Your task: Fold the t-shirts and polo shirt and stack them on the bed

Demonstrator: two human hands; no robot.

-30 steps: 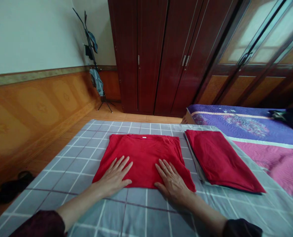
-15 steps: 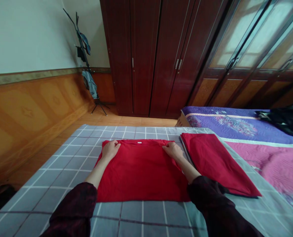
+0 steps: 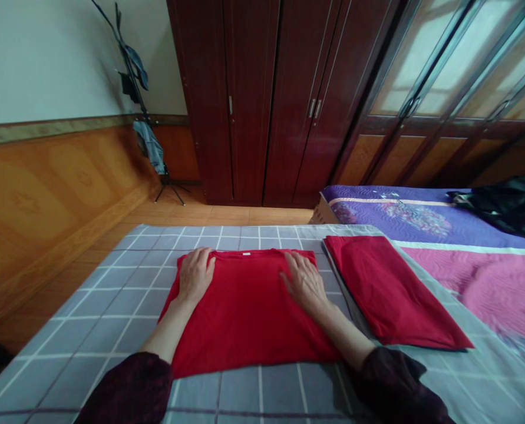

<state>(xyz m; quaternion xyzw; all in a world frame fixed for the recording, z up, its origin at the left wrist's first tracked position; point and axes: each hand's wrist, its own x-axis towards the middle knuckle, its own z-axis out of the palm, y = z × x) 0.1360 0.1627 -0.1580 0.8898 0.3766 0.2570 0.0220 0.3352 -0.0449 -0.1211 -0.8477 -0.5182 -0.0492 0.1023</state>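
A red shirt, folded into a wide shape with a small white label at its far edge, lies on the grey checked cloth. My left hand rests flat on the shirt's far left corner, fingers extended. Near the far right corner my right hand lies on the fabric with its fingers spread. Neither hand grips anything. To the right is a folded red garment, with a dark layer showing under its near edge.
Beyond the checked surface stands a dark red wardrobe. A coat rack with clothes is at the back left. On the right, a purple and pink bed cover bears a black garment.
Both hands have let go of the shirt's far edge and opened flat on it. The shirt's near left corner has shifted slightly nearer. The camera view has shifted a little.
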